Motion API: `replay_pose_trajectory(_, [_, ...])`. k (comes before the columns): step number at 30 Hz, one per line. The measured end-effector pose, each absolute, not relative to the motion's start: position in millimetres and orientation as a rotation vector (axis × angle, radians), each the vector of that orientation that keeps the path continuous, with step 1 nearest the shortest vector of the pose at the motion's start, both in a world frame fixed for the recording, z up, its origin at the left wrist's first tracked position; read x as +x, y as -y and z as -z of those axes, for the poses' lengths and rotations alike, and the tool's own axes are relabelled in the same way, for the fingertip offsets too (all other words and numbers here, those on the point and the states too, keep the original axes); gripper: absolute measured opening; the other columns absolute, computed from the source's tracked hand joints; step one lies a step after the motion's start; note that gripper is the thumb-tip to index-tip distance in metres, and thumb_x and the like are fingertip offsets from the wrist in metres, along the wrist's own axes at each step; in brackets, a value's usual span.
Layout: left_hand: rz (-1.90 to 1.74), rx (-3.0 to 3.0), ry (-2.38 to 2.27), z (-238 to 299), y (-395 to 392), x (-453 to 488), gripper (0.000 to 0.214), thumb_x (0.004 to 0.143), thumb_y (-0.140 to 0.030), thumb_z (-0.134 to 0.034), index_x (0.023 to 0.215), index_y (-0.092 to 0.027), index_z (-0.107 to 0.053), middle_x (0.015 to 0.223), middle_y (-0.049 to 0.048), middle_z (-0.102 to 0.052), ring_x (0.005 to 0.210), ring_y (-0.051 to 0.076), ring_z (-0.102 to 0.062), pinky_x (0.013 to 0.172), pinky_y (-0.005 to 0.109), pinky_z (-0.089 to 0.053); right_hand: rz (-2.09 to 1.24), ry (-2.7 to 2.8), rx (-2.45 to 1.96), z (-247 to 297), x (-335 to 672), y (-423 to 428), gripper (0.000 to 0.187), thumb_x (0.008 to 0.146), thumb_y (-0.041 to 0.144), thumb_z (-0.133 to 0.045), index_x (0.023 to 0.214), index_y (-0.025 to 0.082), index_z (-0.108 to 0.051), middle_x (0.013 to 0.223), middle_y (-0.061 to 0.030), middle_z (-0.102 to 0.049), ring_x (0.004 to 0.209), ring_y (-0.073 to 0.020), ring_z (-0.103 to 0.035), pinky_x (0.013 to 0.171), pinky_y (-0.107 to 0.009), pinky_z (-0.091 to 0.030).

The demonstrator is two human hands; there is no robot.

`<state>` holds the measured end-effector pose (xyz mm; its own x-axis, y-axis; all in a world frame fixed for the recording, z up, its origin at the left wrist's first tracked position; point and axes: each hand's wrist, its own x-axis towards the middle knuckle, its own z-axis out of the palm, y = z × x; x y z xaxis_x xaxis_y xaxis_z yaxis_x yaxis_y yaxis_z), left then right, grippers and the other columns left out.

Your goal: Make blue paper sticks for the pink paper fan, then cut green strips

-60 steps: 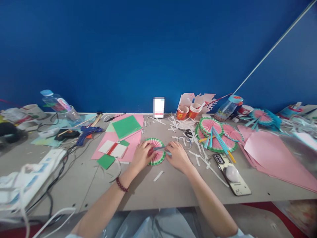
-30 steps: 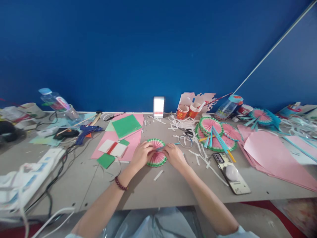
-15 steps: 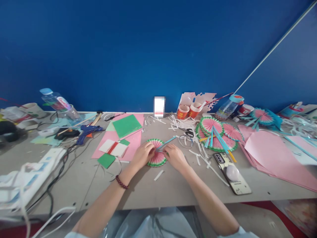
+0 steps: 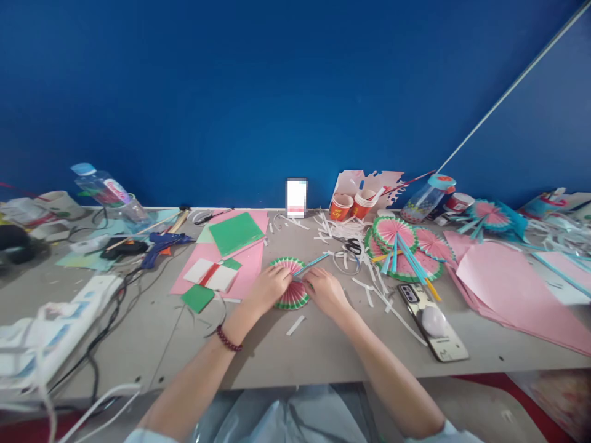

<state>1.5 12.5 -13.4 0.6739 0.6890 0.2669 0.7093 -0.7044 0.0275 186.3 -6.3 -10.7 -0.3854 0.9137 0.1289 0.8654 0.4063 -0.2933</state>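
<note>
A round pleated paper fan [image 4: 292, 300], pink with a green-and-white rim, lies on the table in front of me. My left hand [image 4: 273, 285] is closed with its fingertips gripping the fan near its centre. From the opposite side my right hand [image 4: 327, 291] pinches the fan's right part, its fingers curled in. A thin light-blue paper stick [image 4: 317, 261] runs from the middle of the fan up to the right, past the right fingers. Something pale shows between the two sets of fingertips, too small to make out.
Finished watermelon-coloured fans [image 4: 396, 237] lie right of centre, near scissors [image 4: 353, 246] and white paper scraps. A phone [image 4: 441, 337] lies at front right beside pink sheets [image 4: 512, 289]. Left are green paper [image 4: 237, 234], a glue gun [image 4: 161, 243] and a power strip [image 4: 76, 326].
My left fingertips have shifted slightly up and right over the fan's centre. The right hand stays nearly where it was, and the blue stick keeps its slant.
</note>
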Motion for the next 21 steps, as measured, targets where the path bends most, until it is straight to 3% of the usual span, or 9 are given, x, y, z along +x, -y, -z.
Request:
replay_pose_trajectory(4, [0.557, -2.862, 1.298, 15.2, -11.8, 1.5, 0.020, 0.091, -0.014, -0.038, 0.079, -0.017, -0.054, 0.081, 0.0041, -0.057, 0.077, 0.018, -0.055, 0.067, 0.029, -0.044, -0.295, 2.373, -1.580, 9.7, 186.5, 7.4, 0.014, 0.087, 0.017, -0.049, 0.087, 0.019, -0.063, 0.090, -0.0051, -0.062, 0.088, -0.0168, -0.055, 0.077, -0.024, -0.038])
replay_pose_trajectory(11, [0.933, -2.918, 1.467, 19.8, -16.2, -3.5, 0.011, 0.086, -0.014, -0.044, 0.083, -0.018, -0.053, 0.090, 0.0041, -0.057, 0.087, 0.017, -0.055, 0.077, 0.029, -0.045, -0.368, 2.338, -1.582, 7.7, 185.9, 8.1, 0.014, 0.085, 0.014, -0.050, 0.086, 0.018, -0.063, 0.090, -0.0048, -0.062, 0.088, -0.0157, -0.056, 0.076, -0.023, -0.038])
replay_pose_trajectory(18, [0.724, -2.911, 1.265, 19.6, -16.6, -4.8, 0.019, 0.090, -0.027, -0.044, 0.088, -0.021, -0.061, 0.094, 0.0037, -0.061, 0.088, 0.018, -0.055, 0.076, 0.031, -0.044, -0.366, 2.356, -1.568, 7.1, 186.4, 8.5, 0.014, 0.085, 0.015, -0.050, 0.087, 0.018, -0.063, 0.091, -0.0052, -0.062, 0.089, -0.0168, -0.056, 0.076, -0.023, -0.039])
replay_pose_trajectory(21, [0.598, -2.870, 1.241, 22.2, -17.2, -1.5, 0.018, 0.090, -0.024, -0.043, 0.085, -0.020, -0.060, 0.092, 0.0037, -0.061, 0.086, 0.019, -0.055, 0.076, 0.032, -0.043, -0.361, 2.362, -1.579, 7.8, 186.1, 8.8, 0.015, 0.085, 0.015, -0.049, 0.089, 0.019, -0.063, 0.093, -0.0055, -0.062, 0.089, -0.0171, -0.056, 0.076, -0.024, -0.039])
